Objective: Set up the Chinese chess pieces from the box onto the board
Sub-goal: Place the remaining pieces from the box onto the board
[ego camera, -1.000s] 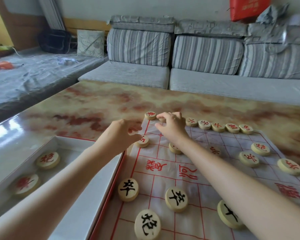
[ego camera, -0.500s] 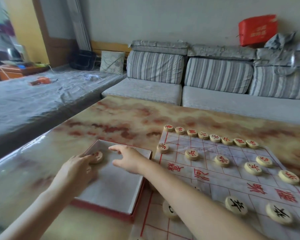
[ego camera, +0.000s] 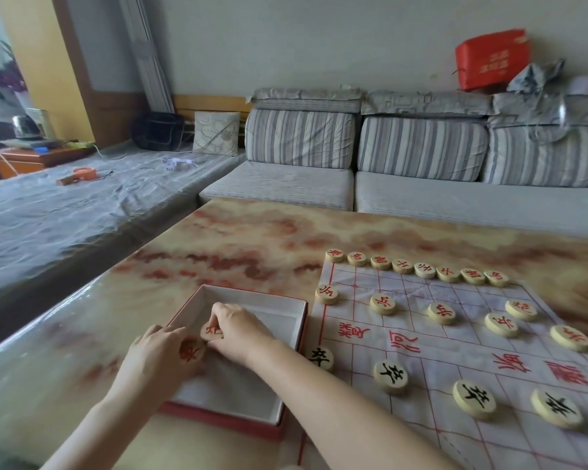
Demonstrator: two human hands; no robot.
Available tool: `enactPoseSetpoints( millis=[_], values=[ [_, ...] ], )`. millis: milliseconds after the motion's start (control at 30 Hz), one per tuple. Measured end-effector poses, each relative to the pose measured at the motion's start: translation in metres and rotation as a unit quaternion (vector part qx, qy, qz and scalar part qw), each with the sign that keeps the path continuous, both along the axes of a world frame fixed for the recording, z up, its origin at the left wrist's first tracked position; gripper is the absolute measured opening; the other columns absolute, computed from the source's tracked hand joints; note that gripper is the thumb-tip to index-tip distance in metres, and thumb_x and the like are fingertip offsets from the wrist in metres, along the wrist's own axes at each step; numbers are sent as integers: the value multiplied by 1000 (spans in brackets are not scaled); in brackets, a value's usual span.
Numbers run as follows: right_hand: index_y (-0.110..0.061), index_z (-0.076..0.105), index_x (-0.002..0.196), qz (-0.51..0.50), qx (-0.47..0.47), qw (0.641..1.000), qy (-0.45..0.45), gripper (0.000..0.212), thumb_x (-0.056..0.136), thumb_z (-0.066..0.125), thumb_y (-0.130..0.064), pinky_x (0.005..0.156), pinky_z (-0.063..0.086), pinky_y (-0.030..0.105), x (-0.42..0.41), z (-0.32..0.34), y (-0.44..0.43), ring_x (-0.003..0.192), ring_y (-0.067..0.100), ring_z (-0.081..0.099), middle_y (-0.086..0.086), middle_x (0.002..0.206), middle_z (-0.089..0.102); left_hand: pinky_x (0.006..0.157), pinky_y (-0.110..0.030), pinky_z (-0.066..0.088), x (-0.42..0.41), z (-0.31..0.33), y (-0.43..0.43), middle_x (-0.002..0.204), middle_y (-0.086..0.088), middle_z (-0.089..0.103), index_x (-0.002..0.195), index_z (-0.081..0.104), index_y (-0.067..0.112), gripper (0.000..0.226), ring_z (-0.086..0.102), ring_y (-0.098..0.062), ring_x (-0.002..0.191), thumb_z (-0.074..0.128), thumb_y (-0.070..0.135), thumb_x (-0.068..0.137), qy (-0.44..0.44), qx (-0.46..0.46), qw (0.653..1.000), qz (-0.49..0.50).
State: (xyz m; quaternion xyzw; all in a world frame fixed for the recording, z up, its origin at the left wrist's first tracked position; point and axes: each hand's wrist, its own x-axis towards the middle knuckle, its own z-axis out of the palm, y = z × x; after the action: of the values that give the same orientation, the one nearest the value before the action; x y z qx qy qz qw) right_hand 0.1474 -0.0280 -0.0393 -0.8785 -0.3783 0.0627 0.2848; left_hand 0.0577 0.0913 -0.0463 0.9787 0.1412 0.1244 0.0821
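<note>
**A:** What are your hands doing?

**B:** My right hand (ego camera: 243, 334) is low inside the box (ego camera: 252, 292). Its thumb and fingers are bent, and they pinch a round red-lettered piece (ego camera: 211, 333) by its edge. My left hand (ego camera: 157, 357) is just beside it, at the left wall of the box. Its fingers are curled round a second red-lettered piece (ego camera: 190, 350), which shows at my fingertips. The two pieces are very near each other. I cannot tell if they touch.

**A:** And the box itself?

**B:** It is shallow, white inside and red outside. It lies on the table (ego camera: 252, 239), just beside the left edge of the board (ego camera: 455, 337).

**A:** How does the board look?

**B:** It is a pale cloth with red lines, lying flat. Along its far edge stands a row of eight red pieces (ego camera: 425, 270). A little nearer to me, six more red pieces (ego camera: 441, 313) stand apart on the grid. On my side there are four black-lettered pieces (ego camera: 390, 377) in a line. The leftmost one is on the board's left edge, close to the box.

**A:** What is around the table?

**B:** The table is glossy, with a red-brown marble pattern. Behind it is a grey striped sofa (ego camera: 421, 147). A red bag (ego camera: 489, 59) rests on top of the sofa's back, at the right.
</note>
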Motion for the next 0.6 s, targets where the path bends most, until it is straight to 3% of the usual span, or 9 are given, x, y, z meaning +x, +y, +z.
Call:
enactPoseSetpoints(
  millis=[100,167,333,467,600],
  values=[
    [-9,55,109,-24,39,999,28,31,80,66,-18,84,43,33,-3,13,-25,109,29,54,12,117,59,69,-27,44,-2,10,-16,81,8,60,77,62,43,24,61,-23,87,78,43,59,-23,-98,995,14],
    [-13,53,113,-33,67,996,49,40,79,70,-22,82,45,32,-7,23,-44,106,25,56,9,117,59,67,-26,46,1,18,-31,76,9,54,70,59,45,27,58,-20,77,81,34,58,-42,-136,990,7],
    [-16,50,119,-49,86,994,34,49,77,72,-26,90,48,33,-12,43,-103,107,19,57,5,121,59,70,-26,43,16,33,-72,87,2,61,93,70,22,40,59,-21,81,85,26,56,-69,-174,981,-51],
    [-15,52,118,-94,113,987,63,48,77,74,-26,88,49,30,-10,50,-163,102,16,58,4,115,60,74,-27,49,27,44,-120,96,-1,63,96,70,21,41,62,-19,82,84,27,59,-65,-221,968,-101],
    [-16,53,117,-148,134,978,64,47,76,75,-25,78,43,15,-4,53,-222,97,11,57,1,112,61,70,-24,47,41,47,-161,99,-3,65,95,70,24,38,61,-20,81,83,26,60,-68,-242,959,-131]
  ],
)
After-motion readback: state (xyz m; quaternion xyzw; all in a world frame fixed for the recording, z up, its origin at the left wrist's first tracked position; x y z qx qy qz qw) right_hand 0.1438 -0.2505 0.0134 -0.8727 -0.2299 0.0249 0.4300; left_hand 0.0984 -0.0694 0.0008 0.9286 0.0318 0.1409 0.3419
